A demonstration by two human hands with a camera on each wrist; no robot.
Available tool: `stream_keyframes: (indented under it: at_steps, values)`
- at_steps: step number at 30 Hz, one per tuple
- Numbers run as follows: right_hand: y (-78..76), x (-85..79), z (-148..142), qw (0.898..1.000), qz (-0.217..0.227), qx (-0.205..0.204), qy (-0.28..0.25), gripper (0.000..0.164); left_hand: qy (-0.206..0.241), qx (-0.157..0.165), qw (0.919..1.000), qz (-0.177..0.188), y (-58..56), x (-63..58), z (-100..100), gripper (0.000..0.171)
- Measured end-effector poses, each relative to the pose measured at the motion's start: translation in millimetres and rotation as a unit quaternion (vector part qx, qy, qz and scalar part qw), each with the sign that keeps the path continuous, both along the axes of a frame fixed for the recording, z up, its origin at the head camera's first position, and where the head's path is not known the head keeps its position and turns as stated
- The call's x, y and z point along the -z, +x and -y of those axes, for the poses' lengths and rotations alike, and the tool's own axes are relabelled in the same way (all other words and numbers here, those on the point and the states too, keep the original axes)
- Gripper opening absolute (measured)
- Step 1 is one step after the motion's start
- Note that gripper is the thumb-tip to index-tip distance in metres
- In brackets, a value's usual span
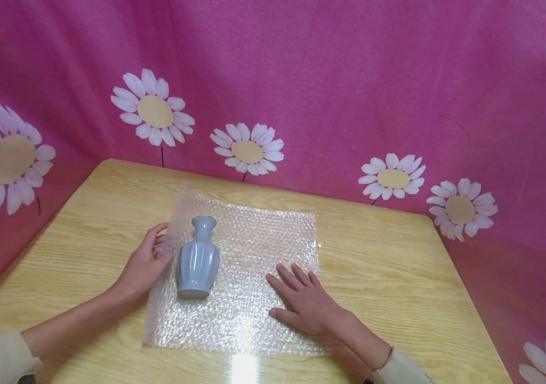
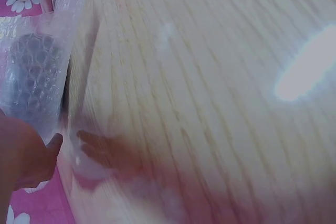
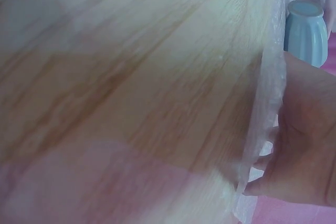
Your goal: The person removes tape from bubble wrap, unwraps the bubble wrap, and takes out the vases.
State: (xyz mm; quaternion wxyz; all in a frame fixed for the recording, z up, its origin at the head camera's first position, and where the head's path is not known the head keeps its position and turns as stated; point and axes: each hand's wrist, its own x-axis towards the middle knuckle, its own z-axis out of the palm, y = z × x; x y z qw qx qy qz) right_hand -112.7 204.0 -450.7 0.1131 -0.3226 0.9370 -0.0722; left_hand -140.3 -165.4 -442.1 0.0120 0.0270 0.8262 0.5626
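A glossy blue-grey vase (image 1: 198, 261) with a fluted body lies on its side on a sheet of bubble wrap (image 1: 258, 245), its mouth toward the far side. My left hand (image 1: 141, 266) pinches the sheet's left edge, which stands raised beside the vase. Through that raised film, the vase (image 2: 34, 77) shows dimly in the left wrist view. With fingers spread, my right hand (image 1: 306, 304) rests on the right part of the wrap. The right wrist view has the vase's base (image 3: 305, 9) beyond this hand (image 3: 307, 135).
Under the sheet is a light wood-grain table (image 1: 383, 272) with bare surface on both sides. A magenta cloth (image 1: 321, 96) printed with white daisies hangs behind and around it. Bright light reflects near the table's front edge.
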Motion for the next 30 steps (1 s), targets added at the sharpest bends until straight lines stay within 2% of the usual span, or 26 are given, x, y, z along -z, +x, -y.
stream_keyframes:
  at_steps: [9,20,30]
  values:
    - [-0.2,1.2,0,1.0,-0.006,-0.002,0.0,0.072,-0.019,0.0,0.9998,0.011,-1.6,2.5,6,0.071]
    - [0.3,0.9,0,1.0,-0.005,0.0,0.0,0.072,-0.047,0.001,0.9989,-0.001,-2.8,8.2,14,0.081]
    - [0.2,1.3,0,1.0,-0.005,-0.001,-0.004,0.072,-0.061,0.006,0.998,-0.015,-4.5,12.2,16,0.082]
